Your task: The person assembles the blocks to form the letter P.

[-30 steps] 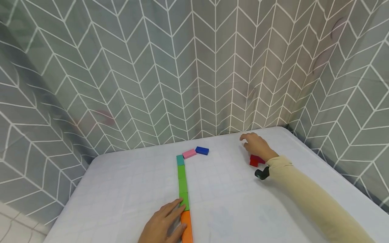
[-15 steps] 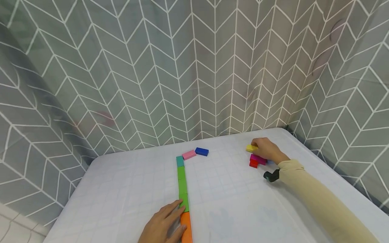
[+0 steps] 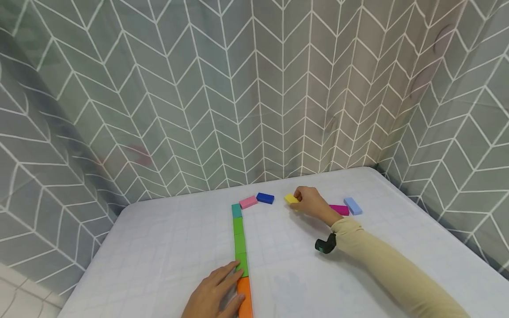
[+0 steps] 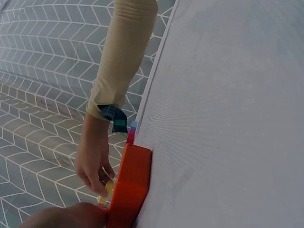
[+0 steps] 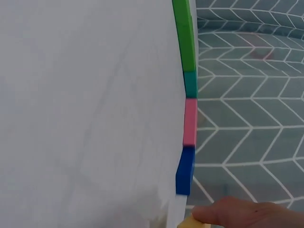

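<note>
My right hand (image 3: 314,203) pinches a yellow block (image 3: 290,199) between thumb and fingers, to the right of the blue block (image 3: 265,198). Only a corner of that yellow block (image 5: 191,223) shows in the right wrist view. On the near side of the table, my left hand (image 3: 212,291) rests with extended fingers against the row, touching the nearest green block (image 3: 242,266) and an orange block (image 3: 245,296). Beyond these, green blocks lead to a teal block (image 3: 236,210). From there a pink block (image 3: 248,202) and the blue one bend off to the right.
A magenta block (image 3: 340,210) lies behind the right wrist, with a light blue block (image 3: 352,206) beside it. The white table (image 3: 159,247) ends at a patterned curtain (image 3: 254,97). A dark wrist device (image 3: 326,244) sits at the right cuff.
My right hand took hold of the yellow block at the far right and carried it left toward the blue block. The light blue block is uncovered; the red one is hidden. My left hand stays put.
</note>
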Demonstrator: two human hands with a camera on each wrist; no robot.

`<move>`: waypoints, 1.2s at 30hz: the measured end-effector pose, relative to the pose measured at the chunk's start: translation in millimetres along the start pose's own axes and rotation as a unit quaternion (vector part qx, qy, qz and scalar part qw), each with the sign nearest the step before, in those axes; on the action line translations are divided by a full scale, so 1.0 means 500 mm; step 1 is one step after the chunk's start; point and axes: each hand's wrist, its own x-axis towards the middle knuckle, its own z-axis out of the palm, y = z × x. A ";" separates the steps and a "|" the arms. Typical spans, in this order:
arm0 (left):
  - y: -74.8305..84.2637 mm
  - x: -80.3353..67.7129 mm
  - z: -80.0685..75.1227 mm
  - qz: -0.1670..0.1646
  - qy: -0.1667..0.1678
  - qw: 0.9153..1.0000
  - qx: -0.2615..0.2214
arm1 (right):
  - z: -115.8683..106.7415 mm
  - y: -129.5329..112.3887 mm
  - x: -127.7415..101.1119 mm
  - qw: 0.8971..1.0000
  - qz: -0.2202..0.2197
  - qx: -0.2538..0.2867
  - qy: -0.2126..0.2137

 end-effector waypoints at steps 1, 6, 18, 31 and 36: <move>0.000 0.000 0.000 0.001 0.001 1.000 -0.001 | 0.009 -0.007 0.003 1.000 0.008 0.000 0.001; 0.001 0.000 0.000 0.003 0.004 1.000 0.001 | 0.044 -0.035 0.017 1.000 0.023 0.000 0.011; 0.001 -0.002 0.003 0.016 0.015 1.000 0.007 | 0.045 -0.059 0.003 0.999 0.019 0.023 0.026; -0.003 -0.002 0.001 0.023 0.025 0.999 0.010 | -0.108 0.095 -0.092 0.996 0.006 -0.018 0.082; -0.004 -0.001 0.004 0.030 0.035 0.999 0.011 | -0.137 0.147 -0.129 0.995 0.011 -0.091 0.026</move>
